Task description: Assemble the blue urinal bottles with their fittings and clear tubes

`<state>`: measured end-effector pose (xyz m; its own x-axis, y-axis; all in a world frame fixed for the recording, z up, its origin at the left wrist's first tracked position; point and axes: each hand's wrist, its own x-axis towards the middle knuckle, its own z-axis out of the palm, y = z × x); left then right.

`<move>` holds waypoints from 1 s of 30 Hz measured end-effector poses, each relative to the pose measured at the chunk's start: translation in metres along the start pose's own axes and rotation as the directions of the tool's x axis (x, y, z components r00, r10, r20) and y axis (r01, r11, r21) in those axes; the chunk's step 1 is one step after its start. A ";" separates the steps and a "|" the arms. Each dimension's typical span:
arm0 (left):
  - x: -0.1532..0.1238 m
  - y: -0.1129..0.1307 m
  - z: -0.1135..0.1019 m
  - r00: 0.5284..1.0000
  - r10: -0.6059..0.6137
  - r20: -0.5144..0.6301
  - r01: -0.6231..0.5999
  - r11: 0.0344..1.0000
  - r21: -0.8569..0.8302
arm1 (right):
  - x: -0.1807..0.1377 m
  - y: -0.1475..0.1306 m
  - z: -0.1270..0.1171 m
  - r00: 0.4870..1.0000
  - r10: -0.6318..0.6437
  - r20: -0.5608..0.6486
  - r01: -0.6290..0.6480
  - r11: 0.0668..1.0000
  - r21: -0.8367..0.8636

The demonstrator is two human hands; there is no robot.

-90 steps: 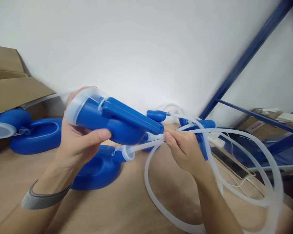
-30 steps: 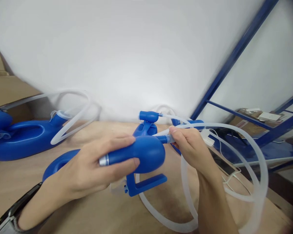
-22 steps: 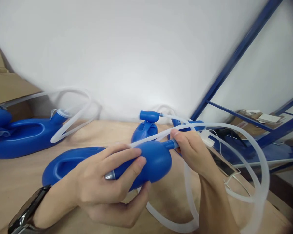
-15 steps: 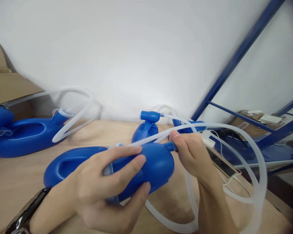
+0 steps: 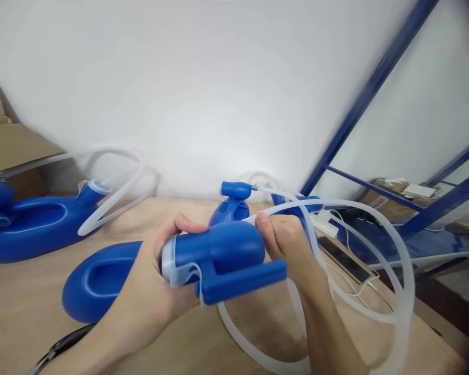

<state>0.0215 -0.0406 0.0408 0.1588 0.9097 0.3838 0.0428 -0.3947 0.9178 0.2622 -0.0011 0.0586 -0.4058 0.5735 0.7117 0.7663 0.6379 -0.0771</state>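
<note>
My left hand (image 5: 156,291) is wrapped round the wide, clear-capped end of a blue plastic bottle (image 5: 222,255) with a flat handle, held above the wooden table (image 5: 19,323). At the bottle's narrow end my right hand (image 5: 285,245) is closed on the translucent white tube (image 5: 398,291). The tube loops out to the right and back under my right wrist. The joint between tube and bottle is hidden by my right fingers.
Another blue bottle (image 5: 97,276) lies on the table under my left hand. A third (image 5: 35,226) with its own tube lies at the left by a cardboard box (image 5: 11,146). More blue parts (image 5: 234,200) stand behind. A phone (image 5: 346,260) with cables and a blue shelf frame (image 5: 359,104) are at the right.
I have turned the bottle in my left hand, so its handle now faces me. My right hand has stayed at the narrow end on the tube.
</note>
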 end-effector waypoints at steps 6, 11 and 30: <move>0.020 0.018 -0.008 0.842 -0.521 0.139 0.533 0.764 -0.365 | 0.003 -0.005 0.002 0.971 -0.208 -0.118 0.195 0.974 -0.112; 0.024 0.015 -0.029 0.990 -0.118 -0.075 0.114 0.992 -0.060 | 0.009 -0.013 -0.011 0.990 0.132 0.041 -0.136 0.978 0.158; 0.018 0.004 -0.046 0.827 0.549 0.120 -0.556 0.770 0.311 | 0.005 -0.041 -0.004 0.907 0.421 -0.023 -0.369 0.818 0.442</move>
<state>-0.0213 -0.0201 0.0561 0.2734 0.5204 0.8090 0.2518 -0.8504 0.4620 0.2312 -0.0263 0.0685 -0.0342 0.7769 0.6286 0.5562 0.5374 -0.6339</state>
